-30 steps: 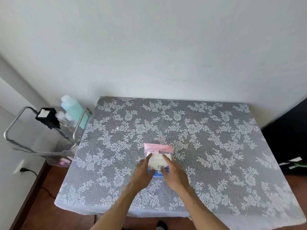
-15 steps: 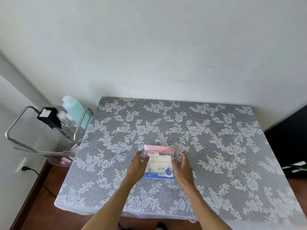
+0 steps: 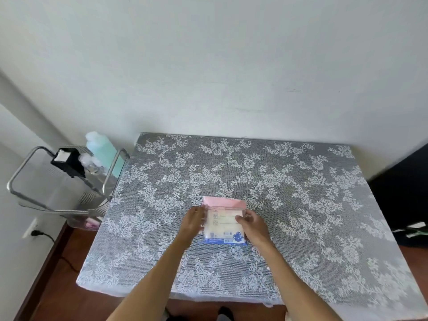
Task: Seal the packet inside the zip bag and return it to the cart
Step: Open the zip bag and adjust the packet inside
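A clear zip bag (image 3: 224,203) with a pink strip along its top lies on the lace-covered table (image 3: 289,193). Inside it sits a white packet (image 3: 222,225) with a blue lower edge. My left hand (image 3: 192,222) grips the bag's left side near the pink strip. My right hand (image 3: 253,225) holds the right side, thumb on top of the bag. The metal cart (image 3: 62,181) stands to the left of the table, apart from both hands.
On the cart are a teal bottle (image 3: 102,147), a black box (image 3: 67,161) and small clear bottles. A wall runs behind the table. A dark object (image 3: 405,188) stands at the right. A plug and cord (image 3: 39,235) sit low on the left wall.
Both hands slid from the lower part of the bag up along its sides toward the pink strip. The bag itself has stayed in the same spot on the table.
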Demonstrator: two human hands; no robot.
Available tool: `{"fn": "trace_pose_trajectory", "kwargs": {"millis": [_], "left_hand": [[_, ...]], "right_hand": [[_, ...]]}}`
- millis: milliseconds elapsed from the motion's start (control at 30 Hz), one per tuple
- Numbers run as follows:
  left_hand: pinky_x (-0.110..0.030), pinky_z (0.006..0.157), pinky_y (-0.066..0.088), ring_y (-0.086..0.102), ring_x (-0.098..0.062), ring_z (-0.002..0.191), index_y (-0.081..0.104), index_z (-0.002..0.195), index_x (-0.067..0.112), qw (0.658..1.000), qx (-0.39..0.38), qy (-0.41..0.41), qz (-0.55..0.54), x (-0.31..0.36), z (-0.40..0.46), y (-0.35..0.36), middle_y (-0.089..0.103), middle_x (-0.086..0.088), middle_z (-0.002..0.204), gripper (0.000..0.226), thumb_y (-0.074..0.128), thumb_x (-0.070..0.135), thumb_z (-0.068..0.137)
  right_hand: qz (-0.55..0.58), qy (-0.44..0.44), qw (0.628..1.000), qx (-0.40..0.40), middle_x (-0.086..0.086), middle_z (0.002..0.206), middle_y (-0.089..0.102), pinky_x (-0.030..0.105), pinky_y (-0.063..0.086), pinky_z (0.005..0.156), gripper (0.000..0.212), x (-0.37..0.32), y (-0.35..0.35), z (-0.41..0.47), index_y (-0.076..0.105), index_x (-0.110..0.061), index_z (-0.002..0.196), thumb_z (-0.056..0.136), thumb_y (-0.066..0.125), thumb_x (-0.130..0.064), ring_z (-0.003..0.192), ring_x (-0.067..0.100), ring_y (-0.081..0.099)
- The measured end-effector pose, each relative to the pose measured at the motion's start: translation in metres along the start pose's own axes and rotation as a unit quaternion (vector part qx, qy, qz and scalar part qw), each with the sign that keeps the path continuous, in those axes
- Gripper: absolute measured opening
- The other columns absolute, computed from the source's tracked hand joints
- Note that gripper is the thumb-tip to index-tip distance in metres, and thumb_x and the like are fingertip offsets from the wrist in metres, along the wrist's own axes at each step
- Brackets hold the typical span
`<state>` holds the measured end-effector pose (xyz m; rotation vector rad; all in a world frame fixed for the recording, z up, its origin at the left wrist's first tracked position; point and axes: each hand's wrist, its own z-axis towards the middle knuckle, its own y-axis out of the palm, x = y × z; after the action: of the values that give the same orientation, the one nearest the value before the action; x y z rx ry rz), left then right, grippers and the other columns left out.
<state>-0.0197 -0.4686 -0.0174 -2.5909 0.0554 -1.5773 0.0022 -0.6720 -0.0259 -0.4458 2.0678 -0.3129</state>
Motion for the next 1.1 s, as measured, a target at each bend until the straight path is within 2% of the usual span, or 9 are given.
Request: {"fn": "trace_pose_trajectory", "kwargs": {"millis": [133, 233, 300, 433, 533, 667, 833, 967, 1100], "left_hand": [[-0.027, 0.068, 0.059, 0.067, -0.026, 0.089, 0.056, 0.112, -0.004, 0.999, 0.011, 0.033, -0.028, 0.007, -0.009, -0.006, 0.066, -0.021, 0.103, 0.040, 0.036, 0.030, 0.104], [-0.043, 0.080, 0.060, 0.067, -0.036, 0.098, 0.059, 0.114, -0.004, 0.998, 0.009, 0.030, -0.048, 0.010, -0.015, -0.012, 0.067, -0.025, 0.106, 0.044, 0.036, 0.032, 0.104], [-0.047, 0.083, 0.059, 0.066, -0.038, 0.100, 0.060, 0.117, -0.003, 0.999, 0.001, 0.029, -0.039, 0.011, -0.016, -0.017, 0.067, -0.026, 0.107, 0.045, 0.037, 0.033, 0.104], [-0.037, 0.071, 0.061, 0.071, -0.029, 0.087, 0.068, 0.106, 0.001, 0.999, -0.015, 0.024, -0.018, 0.009, -0.019, -0.026, 0.073, -0.017, 0.094, 0.046, 0.041, 0.039, 0.101], [-0.035, 0.070, 0.059, 0.070, -0.023, 0.081, 0.071, 0.094, 0.006, 0.999, -0.034, -0.005, 0.014, 0.012, -0.017, -0.030, 0.075, -0.009, 0.088, 0.045, 0.047, 0.043, 0.098], [-0.040, 0.088, 0.050, 0.062, -0.025, 0.096, 0.070, 0.104, 0.013, 0.992, -0.074, -0.005, 0.097, 0.025, -0.014, -0.027, 0.070, -0.009, 0.107, 0.031, 0.048, 0.036, 0.099], [-0.047, 0.105, 0.035, 0.056, -0.022, 0.107, 0.064, 0.120, 0.004, 0.978, -0.114, 0.030, 0.174, 0.035, -0.016, -0.026, 0.063, -0.017, 0.126, 0.044, 0.039, 0.036, 0.103], [-0.046, 0.099, 0.045, 0.062, -0.021, 0.093, 0.067, 0.114, 0.000, 0.938, -0.199, 0.039, 0.280, 0.043, -0.016, -0.020, 0.068, -0.019, 0.117, 0.061, 0.026, 0.044, 0.104], [-0.036, 0.085, 0.055, 0.067, -0.025, 0.086, 0.066, 0.115, -0.001, 0.887, -0.282, 0.073, 0.357, 0.041, -0.019, -0.014, 0.070, -0.022, 0.108, 0.041, 0.044, 0.032, 0.102]], "right_hand": [[0.031, -0.035, 0.999, 0.011, -0.011, 0.104, 0.064, 0.021, 0.055, 0.049, 0.032, -0.004, -0.007, -0.012, 0.055, -0.025, 0.118, 0.088, 0.068, -0.025, 0.075, 0.011, 0.070], [0.085, -0.047, 0.995, -0.020, -0.005, 0.110, 0.066, 0.035, 0.062, 0.061, 0.032, 0.000, -0.013, -0.020, 0.057, -0.022, 0.121, 0.090, 0.065, -0.020, 0.081, 0.016, 0.072], [0.136, -0.051, 0.987, -0.065, 0.006, 0.109, 0.069, 0.030, 0.061, 0.063, 0.030, 0.002, -0.018, -0.024, 0.057, -0.012, 0.123, 0.094, 0.057, -0.019, 0.084, 0.014, 0.072], [0.205, -0.001, 0.972, -0.114, 0.016, 0.107, 0.070, 0.029, 0.057, 0.072, 0.036, 0.002, -0.029, -0.029, 0.060, -0.005, 0.116, 0.104, 0.039, -0.030, 0.089, 0.022, 0.069], [0.184, 0.011, 0.974, -0.130, 0.014, 0.104, 0.072, 0.039, 0.055, 0.084, 0.042, 0.004, -0.035, -0.029, 0.064, -0.010, 0.111, 0.103, 0.037, -0.041, 0.090, 0.025, 0.069], [0.142, -0.021, 0.981, -0.130, 0.015, 0.106, 0.070, 0.035, 0.061, 0.076, 0.033, 0.006, -0.033, -0.028, 0.065, -0.009, 0.110, 0.097, 0.052, -0.037, 0.087, 0.021, 0.073], [0.073, -0.055, 0.992, -0.090, 0.010, 0.098, 0.071, 0.029, 0.061, 0.067, 0.030, 0.007, -0.029, -0.037, 0.065, -0.010, 0.105, 0.097, 0.053, -0.036, 0.083, 0.015, 0.072], [0.026, -0.086, 0.992, -0.088, 0.010, 0.091, 0.071, 0.030, 0.062, 0.066, 0.025, 0.006, -0.028, -0.045, 0.065, -0.011, 0.101, 0.097, 0.053, -0.034, 0.077, 0.015, 0.072], [-0.032, -0.113, 0.991, -0.059, 0.005, 0.083, 0.071, 0.028, 0.055, 0.053, 0.024, 0.010, -0.027, -0.051, 0.067, -0.016, 0.102, 0.097, 0.054, -0.035, 0.062, 0.016, 0.066]]}}
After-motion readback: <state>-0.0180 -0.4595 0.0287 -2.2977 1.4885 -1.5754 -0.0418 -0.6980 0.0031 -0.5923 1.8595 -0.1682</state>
